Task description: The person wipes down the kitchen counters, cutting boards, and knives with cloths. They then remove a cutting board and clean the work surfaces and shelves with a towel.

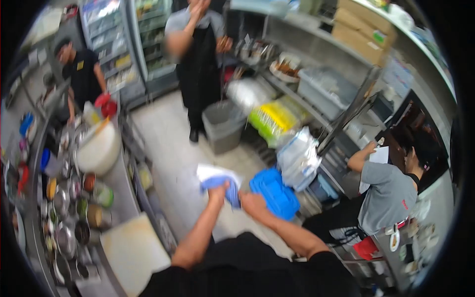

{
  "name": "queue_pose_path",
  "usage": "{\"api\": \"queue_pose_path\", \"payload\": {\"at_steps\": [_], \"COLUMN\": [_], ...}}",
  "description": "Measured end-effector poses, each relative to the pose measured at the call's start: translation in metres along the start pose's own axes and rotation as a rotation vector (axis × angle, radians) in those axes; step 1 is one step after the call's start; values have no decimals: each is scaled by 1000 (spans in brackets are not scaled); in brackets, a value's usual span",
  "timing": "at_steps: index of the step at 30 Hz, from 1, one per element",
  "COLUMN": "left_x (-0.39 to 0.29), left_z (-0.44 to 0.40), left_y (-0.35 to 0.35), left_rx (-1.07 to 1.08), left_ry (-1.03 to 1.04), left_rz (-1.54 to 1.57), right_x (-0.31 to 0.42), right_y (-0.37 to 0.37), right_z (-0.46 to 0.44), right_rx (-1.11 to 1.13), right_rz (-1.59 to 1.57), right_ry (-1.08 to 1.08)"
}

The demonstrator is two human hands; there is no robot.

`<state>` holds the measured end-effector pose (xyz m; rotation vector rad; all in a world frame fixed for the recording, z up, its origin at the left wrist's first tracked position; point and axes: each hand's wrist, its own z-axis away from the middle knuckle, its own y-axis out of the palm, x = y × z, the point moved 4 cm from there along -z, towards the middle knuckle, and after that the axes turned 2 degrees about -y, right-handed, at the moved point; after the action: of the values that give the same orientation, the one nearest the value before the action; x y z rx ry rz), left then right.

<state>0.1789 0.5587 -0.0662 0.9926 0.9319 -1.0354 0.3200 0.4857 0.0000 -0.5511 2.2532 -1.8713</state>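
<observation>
Out in front of my body, both arms reach over the floor and meet at a blue and white cloth. My left hand is closed on the cloth's near left part. On its right side, my right hand grips the bunched blue edge, with the fingers partly hidden. The white part flares out beyond my left hand and is blurred. Just past my right hand, a blue plastic bin or lid lies low beside the shelving.
At left runs a steel counter with a white cutting board, a large white tub and several containers. A grey bin stands ahead near a person in a black apron. Another person holds paper at right; one works back left.
</observation>
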Motion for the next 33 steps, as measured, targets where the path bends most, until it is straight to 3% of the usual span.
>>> {"api": "queue_pose_path", "payload": {"at_steps": [1,2,3,4,6,9,11,13,14,15,16,17,18,19,20,21,22,24,26,28,29,33], "left_x": [-8,-43,-56,-58,-31,5,64,40,64,108,120,146,112,113,164,132,150,292,211,187,176,134], "left_z": [-12,-9,-24,-41,-78,-104,-108,-64,-60,-62,-60,-48,-14,2,2,29,36,16,69,94,105,116], "left_y": [-12,-24,-43,-71,-119,-163,-190,-176,-181,-196,-196,-199,-179,-175,-185,-183,-196,-235,-216,-213,-213,-215], "left_rx": [-19,-171,-277,-270,-373,-172,-47,-135,-116,-186,-114,-80,-81,-40,-109,-184,-222,-112,-144,-127,-117,-77], "left_ry": [109,208,255,171,88,46,-95,-297,-280,-356,-487,-270,-130,-275,-274,-282,-275,-46,-208,-210,-200,-116], "left_rz": [-220,-493,-441,-349,365,564,-618,-762,-419,-322,-1015,-1049,-1051,-839,-384,-490,-651,-658,-544,-455,-417,-304], "right_x": [-2,-3,-4,-10,-8,-14,-16,-14,-8,5,12,18,28,43,62,87,114,174,236,298,328,404], "right_y": [1,-3,-14,-11,-40,-56,-53,-49,-44,-38,-31,-24,-19,-13,-6,-1,4,19,37,56,69,103], "right_z": [1,2,10,16,27,32,28,26,17,10,6,-4,-12,-21,-30,-41,-50,-62,-72,-74,-73,-72], "right_rx": [61,79,-165,-82,-35,-55,-70,-115,-155,-134,-36,47,62,94,119,154,279,332,434,515,448,480], "right_rz": [32,91,129,143,23,-62,-124,-200,-267,-309,-316,-307,-316,-409,-507,-564,-671,-711,-686,-660,-681,-589], "right_ry": [59,101,-114,-83,-88,-33,32,28,49,-16,43,108,65,8,-40,-91,-123,-329,-516,-730,-834,-1008]}}
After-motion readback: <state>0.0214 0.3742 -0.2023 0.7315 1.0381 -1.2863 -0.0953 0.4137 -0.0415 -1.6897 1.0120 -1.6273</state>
